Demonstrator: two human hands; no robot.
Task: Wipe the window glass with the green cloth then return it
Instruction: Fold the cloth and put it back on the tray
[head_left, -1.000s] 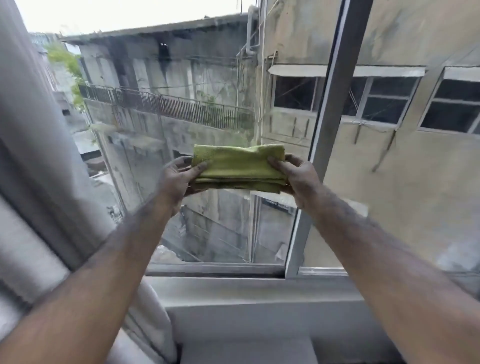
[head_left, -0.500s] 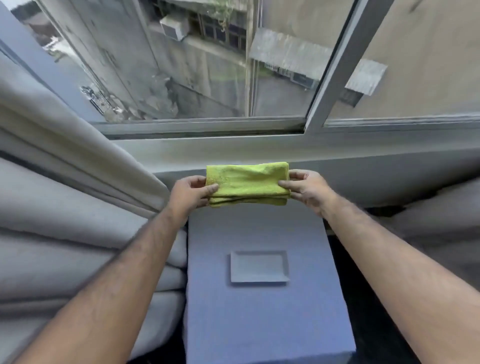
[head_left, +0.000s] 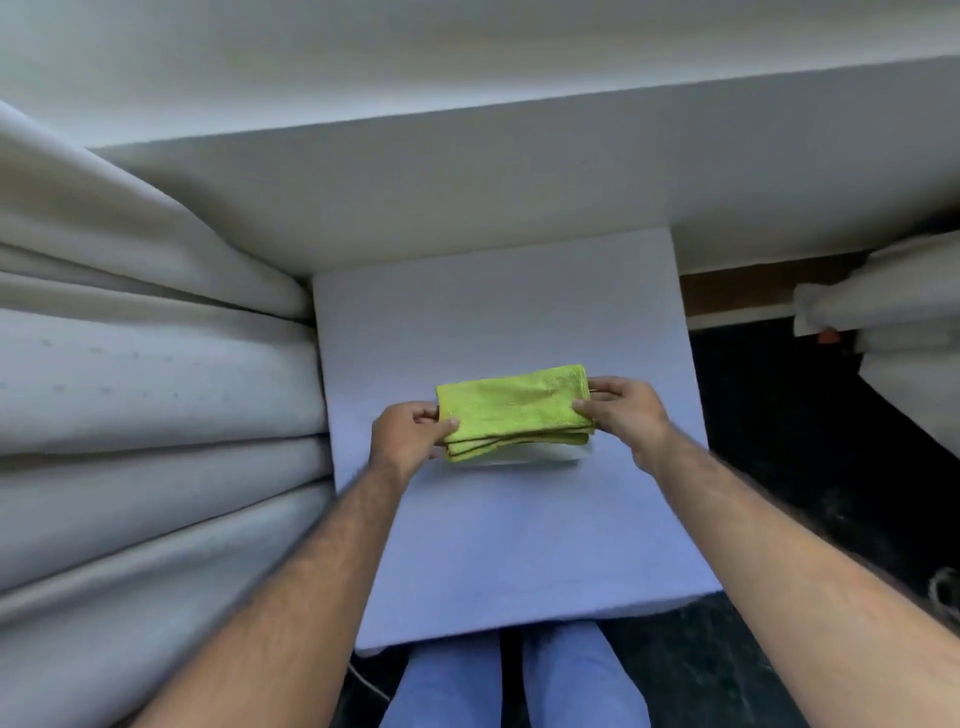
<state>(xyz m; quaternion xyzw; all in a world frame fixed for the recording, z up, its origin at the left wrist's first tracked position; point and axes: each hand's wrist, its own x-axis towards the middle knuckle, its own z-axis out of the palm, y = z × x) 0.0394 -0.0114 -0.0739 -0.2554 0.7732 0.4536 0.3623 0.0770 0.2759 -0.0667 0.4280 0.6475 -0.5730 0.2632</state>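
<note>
The green cloth was folded into a thick, flat stack, and both hands held it. The left hand pinched the cloth's left end, with the thumb on top and the other fingers curled around the edge. The right hand pinched the right end the same way, thumb on top and fingers tucked behind. Both hands were closed on the cloth, one at each end, so the cloth sat right between them. The cloth was low over the middle of the worktop, which was covered in pale blue. A small white tray peeked out from under the cloth's near edge. I could not tell if the cloth was touching the tray. Pale curtains hung in big folds just beside the worktop on the left. A white ledge ran along the far side of the worktop. On the right the floor was dark. The person's legs in blue trousers showed at the near edge of the worktop.
</note>
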